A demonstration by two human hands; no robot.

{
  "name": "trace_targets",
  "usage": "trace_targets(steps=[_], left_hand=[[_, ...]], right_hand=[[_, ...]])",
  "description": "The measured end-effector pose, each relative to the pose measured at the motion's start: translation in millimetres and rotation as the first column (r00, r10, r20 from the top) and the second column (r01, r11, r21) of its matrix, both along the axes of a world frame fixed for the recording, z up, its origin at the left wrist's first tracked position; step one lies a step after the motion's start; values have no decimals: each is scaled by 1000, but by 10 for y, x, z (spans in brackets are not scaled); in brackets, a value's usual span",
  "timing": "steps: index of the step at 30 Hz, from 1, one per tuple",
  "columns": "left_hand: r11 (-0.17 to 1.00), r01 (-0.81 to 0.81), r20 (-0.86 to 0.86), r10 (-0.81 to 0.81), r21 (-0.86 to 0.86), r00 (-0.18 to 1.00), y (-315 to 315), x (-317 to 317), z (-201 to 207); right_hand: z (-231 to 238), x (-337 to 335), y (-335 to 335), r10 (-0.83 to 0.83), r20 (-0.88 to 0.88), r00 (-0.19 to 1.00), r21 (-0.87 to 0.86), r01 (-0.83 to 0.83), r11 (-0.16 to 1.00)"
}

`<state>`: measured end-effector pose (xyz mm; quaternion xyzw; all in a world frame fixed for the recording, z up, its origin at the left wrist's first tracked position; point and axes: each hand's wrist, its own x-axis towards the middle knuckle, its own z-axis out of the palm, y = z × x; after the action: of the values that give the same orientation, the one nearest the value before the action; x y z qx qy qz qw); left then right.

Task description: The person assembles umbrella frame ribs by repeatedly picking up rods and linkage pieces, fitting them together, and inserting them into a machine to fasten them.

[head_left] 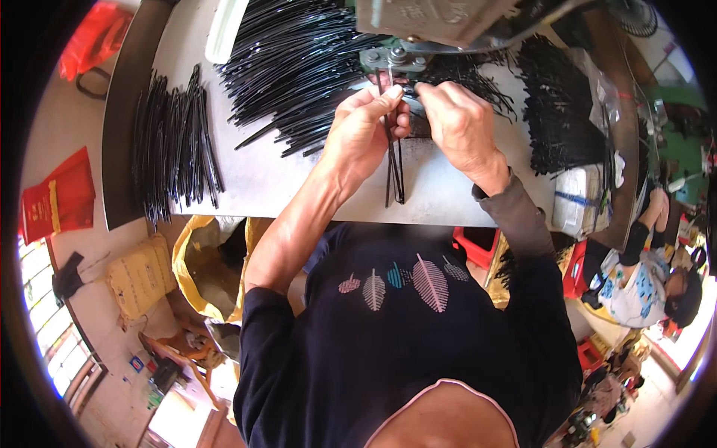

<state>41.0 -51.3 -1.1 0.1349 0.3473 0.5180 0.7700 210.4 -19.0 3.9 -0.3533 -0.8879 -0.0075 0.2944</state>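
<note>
My left hand (364, 123) is closed, thumb against fingers, around a few thin black strips (394, 168). The strips hang toward the table's near edge, and their upper ends reach the bolted metal fixture (393, 60) of a machine. Just right of it, my right hand (461, 123) is curled with thumb and forefinger pinched close to the fixture. What those fingers hold, if anything, is too small to make out. Behind my left hand lies a broad heap of glossy black strips (291, 71).
A smaller bundle of black strips (179, 142) lies at the table's left, and another dark pile (560, 104) at the right. Near that stands a white box (576, 200) with a blue band. A yellow sack (196, 261) gapes below the table's front edge. Another person (642, 287) sits at far right.
</note>
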Motion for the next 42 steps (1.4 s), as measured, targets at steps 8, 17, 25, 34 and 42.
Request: trace_targets(steps=[8,17,25,34,42], left_hand=[[981,-77,-223,117,180,968,182,52,-101],[923,-188,-389,317,335,865,197,122,-63],[941,-121,-400,249,317,882,216,-28,-16],[946,-84,-336,193,313,922,246,-73,27],[940,-4,-454,169,342,875,392,-82,44]], right_hand=[[-23,-146,175,-419,-551,722,-738,-188,648],[-10,-178,257,-453,-555,697,-796,-288,532],[-33,-320,236,-470,-558,684,-810,-328,486],[-81,-342,209,-503,-629,592,-776,-449,443],[-67,-350,253,-655,-639,405,-728,-593,343]])
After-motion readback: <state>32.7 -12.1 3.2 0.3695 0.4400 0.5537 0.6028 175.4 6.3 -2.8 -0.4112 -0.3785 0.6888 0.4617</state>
